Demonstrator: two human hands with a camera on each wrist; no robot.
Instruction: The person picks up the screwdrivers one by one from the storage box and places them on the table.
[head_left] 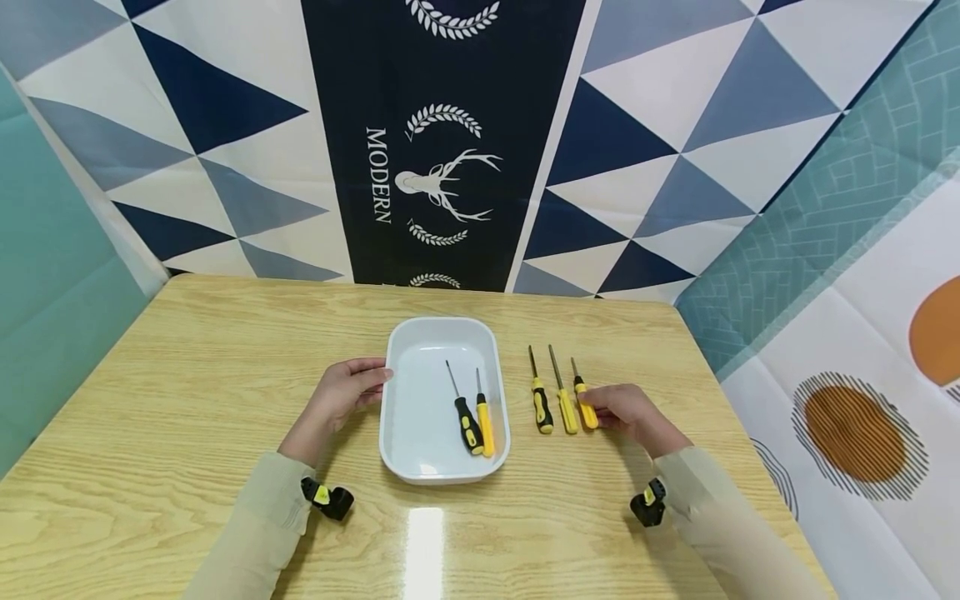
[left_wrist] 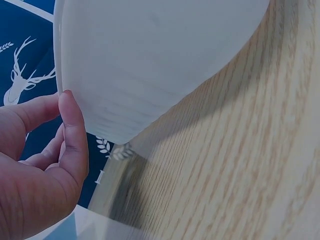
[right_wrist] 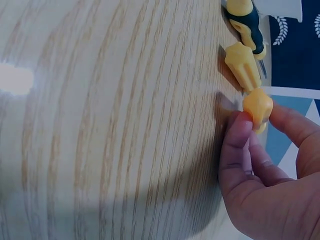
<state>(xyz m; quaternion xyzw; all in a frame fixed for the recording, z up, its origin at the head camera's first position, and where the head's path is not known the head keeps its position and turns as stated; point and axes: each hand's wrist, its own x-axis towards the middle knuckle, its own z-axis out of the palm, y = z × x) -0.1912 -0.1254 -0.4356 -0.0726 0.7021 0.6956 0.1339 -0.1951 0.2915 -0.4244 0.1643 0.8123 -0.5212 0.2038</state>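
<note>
A white plastic tray (head_left: pixel 408 467) stands on the table, and my left hand (head_left: pixel 347 392) pinches its left rim between thumb and fingers, as the left wrist view shows up close. Inside the tray lie a black-and-yellow screwdriver (head_left: pixel 468 425) and a yellow-orange one (head_left: pixel 485 425), side by side. To the right of the tray are three more screwdrivers in a row. My right hand (head_left: pixel 626 410) pinches the handle of the rightmost, a yellow-orange screwdriver (right_wrist: pixel 257 106). Beside it lie a plain yellow screwdriver (right_wrist: pixel 242 65) and a black-and-yellow screwdriver (head_left: pixel 542 408), their shafts pointing away from me.
The wooden table (head_left: pixel 187 400) ends at a wall covering (head_left: pixel 435 242) with triangles and a deer print along the back. A patterned cloth (head_left: pixel 847 433) hangs at the right side. Each sleeve carries a small black wrist camera (head_left: pixel 330 500).
</note>
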